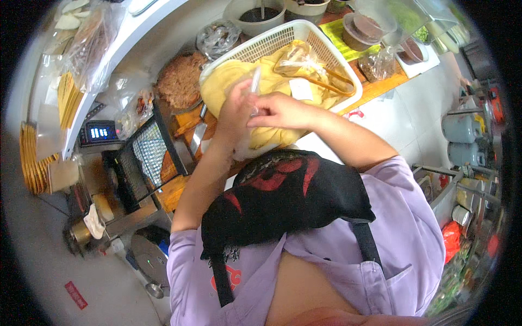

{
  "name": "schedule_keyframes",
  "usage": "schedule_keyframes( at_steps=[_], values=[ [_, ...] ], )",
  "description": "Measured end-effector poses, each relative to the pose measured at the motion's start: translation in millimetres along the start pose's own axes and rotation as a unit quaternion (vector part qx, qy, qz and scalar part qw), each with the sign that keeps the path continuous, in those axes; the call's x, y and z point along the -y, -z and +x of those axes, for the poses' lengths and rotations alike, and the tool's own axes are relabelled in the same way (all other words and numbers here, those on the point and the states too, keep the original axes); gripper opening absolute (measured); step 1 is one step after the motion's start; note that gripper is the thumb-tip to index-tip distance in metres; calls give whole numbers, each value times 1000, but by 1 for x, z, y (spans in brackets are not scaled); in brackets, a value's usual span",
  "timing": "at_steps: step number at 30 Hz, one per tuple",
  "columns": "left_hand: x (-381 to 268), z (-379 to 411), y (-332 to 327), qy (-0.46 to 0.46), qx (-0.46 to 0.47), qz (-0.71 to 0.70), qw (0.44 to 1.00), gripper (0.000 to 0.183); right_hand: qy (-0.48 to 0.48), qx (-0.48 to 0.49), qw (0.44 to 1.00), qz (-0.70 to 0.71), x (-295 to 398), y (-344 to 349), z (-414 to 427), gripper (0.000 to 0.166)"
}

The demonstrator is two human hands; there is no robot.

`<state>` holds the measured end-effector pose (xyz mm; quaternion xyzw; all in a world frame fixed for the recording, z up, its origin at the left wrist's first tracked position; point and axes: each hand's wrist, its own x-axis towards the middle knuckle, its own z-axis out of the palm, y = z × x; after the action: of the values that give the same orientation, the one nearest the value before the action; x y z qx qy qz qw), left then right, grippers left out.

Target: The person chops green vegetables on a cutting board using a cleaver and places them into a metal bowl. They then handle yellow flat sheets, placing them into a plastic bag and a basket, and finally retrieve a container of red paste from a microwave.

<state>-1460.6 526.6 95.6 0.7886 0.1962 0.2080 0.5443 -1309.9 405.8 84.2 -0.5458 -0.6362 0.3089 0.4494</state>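
Both of my hands are above a white plastic basket [355, 81] holding soft yellow folded sheets [220, 81], whether cloth or flat dough I cannot tell. A blurred piece of clear plastic [256, 79] stands up between my hands. My right hand [281, 109] pinches its lower part with thumb and fingers. My left hand [236, 108] is upright against it, its fingers blurred and partly hidden, so its grip is unclear. Inside the basket lie brown tongs [346, 87], a clear plastic bag [299, 59] and a white paper slip [301, 89].
Left of the basket are a round brown chopping block [181, 79], a cleaver [198, 136] and a black-framed mesh rack [151, 150]. Tubs of dark sauce [261, 14] stand behind. Lidded plastic cups [363, 30] and a bagged item [377, 65] sit at the right. A lit display [99, 133] is at left.
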Motion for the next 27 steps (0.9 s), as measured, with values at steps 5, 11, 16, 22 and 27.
schedule_keyframes(
  at_steps=[5, 11, 16, 22, 27],
  values=[
    [7, 6, 26, 150, -11, -61, 987, 35, -160, -92, 974, -132, -35, 50, -18, 23],
    [50, -6, 72, -33, -114, 372, 920, 30, -306, -8, 916, -258, -61, 115, -57, 78],
    [-90, 6, 161, -366, -331, 467, 734, 22, -283, -18, 817, -502, -142, 101, -111, 79],
    [-112, 4, 377, -18, -330, 623, 709, 34, -354, 21, 766, -535, -146, 114, -96, 73],
    [-106, 23, 411, 68, -159, 585, 793, 33, -310, -16, 777, -547, -67, 159, -127, 63]
  ],
)
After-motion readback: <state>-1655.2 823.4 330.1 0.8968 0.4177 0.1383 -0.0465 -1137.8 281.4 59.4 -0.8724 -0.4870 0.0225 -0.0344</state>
